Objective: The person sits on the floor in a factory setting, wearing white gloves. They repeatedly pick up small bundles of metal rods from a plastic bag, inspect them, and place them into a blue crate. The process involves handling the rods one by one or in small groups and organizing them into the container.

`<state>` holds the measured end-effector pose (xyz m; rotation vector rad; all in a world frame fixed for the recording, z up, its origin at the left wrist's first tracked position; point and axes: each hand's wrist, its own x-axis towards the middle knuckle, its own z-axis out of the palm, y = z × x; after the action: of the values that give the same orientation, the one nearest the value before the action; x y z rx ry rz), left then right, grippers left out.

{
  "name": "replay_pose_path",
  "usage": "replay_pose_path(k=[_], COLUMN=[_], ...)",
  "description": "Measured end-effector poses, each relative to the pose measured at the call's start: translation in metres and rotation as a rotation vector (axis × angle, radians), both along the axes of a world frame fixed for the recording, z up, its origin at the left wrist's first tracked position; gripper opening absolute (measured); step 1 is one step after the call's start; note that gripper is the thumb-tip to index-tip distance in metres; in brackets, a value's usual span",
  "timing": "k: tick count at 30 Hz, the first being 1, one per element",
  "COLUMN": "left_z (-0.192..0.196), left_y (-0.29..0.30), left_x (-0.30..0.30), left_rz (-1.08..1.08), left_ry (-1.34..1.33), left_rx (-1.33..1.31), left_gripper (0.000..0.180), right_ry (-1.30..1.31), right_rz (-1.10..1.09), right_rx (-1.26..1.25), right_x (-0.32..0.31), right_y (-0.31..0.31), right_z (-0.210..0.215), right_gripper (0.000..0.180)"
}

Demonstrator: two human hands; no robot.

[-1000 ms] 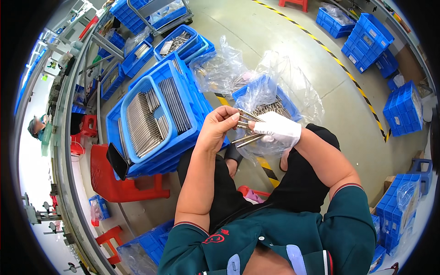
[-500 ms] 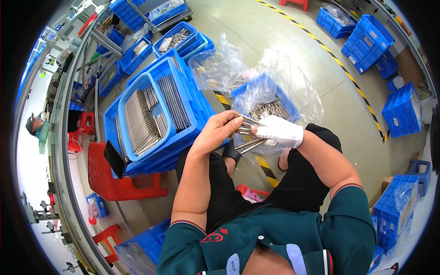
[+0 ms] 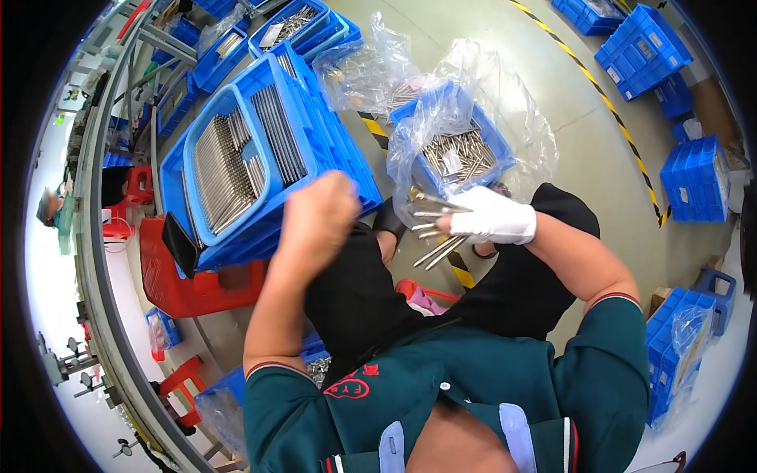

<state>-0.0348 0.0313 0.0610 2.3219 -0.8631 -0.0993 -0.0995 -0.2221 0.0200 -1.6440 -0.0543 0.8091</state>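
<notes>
My right hand (image 3: 493, 217), in a white glove, is closed around a fan of slim metal rods (image 3: 432, 214) whose ends stick out to the left. It hangs above my right thigh, just nearer than a blue bin (image 3: 501, 130) of loose metal rods. My bare left hand (image 3: 319, 219) is apart from it, smeared by motion, beside the near right corner of a blue crate stack (image 3: 347, 162). Whether it holds anything is hidden. On the stack, a light blue basket (image 3: 236, 230) carries neat rows of rods (image 3: 225, 169), with longer dark rods (image 3: 276, 130) alongside.
Clear plastic bags (image 3: 520, 102) spread around the loose-rod bin. A red stool (image 3: 173, 276) stands left of my legs, beside the crate stack. More blue crates (image 3: 694, 177) line the right side, beyond a black-and-yellow floor stripe (image 3: 611, 110). A metal frame (image 3: 102, 236) runs along the left.
My left hand has left the rods by my right hand and moved left toward the crate stack. The right hand keeps its rods. The whole view has shifted slightly.
</notes>
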Motion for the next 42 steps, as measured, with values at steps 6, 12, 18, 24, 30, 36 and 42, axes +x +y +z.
replay_pose_path(k=[6, 12, 18, 24, 30, 36, 42], left_z=[-0.019, -0.028, -0.024, 0.008, 0.006, -0.091, -0.197], left_y=[-0.005, -0.030, -0.048, -0.055, -0.085, -0.118, -0.119], left_x=[-0.013, -0.020, -0.016, 0.016, 0.088, 0.255, 0.348], left_rz=[0.199, -0.017, -0.114, -0.091, 0.243, 0.729, 1.133], left_ry=[1.185, 1.190, 0.605, 0.354, 0.375, 0.268, 0.143], left_rx=[-0.699, -0.528, -0.191, -0.082, -0.479, -0.791, -0.201], left_gripper=[0.021, 0.021, 0.020, 0.026, 0.031, 0.035, 0.033], right_ry=[-0.072, 0.041, 0.067, -0.023, 0.024, 0.117, 0.121], right_rz=[0.023, -0.008, -0.020, -0.164, -0.385, -0.525, -0.642], right_rx=[0.100, 0.101, 0.148, 0.130, 0.243, 0.336, 0.226], right_x=[0.006, 0.002, -0.003, -0.005, -0.011, -0.014, -0.011], right_y=[0.006, 0.002, -0.005, -0.042, -0.065, -0.071, -0.087], right_z=[-0.010, -0.016, -0.010, -0.004, 0.018, 0.025, 0.028], right_gripper=[0.027, 0.026, 0.025, 0.029, 0.026, 0.022, 0.021])
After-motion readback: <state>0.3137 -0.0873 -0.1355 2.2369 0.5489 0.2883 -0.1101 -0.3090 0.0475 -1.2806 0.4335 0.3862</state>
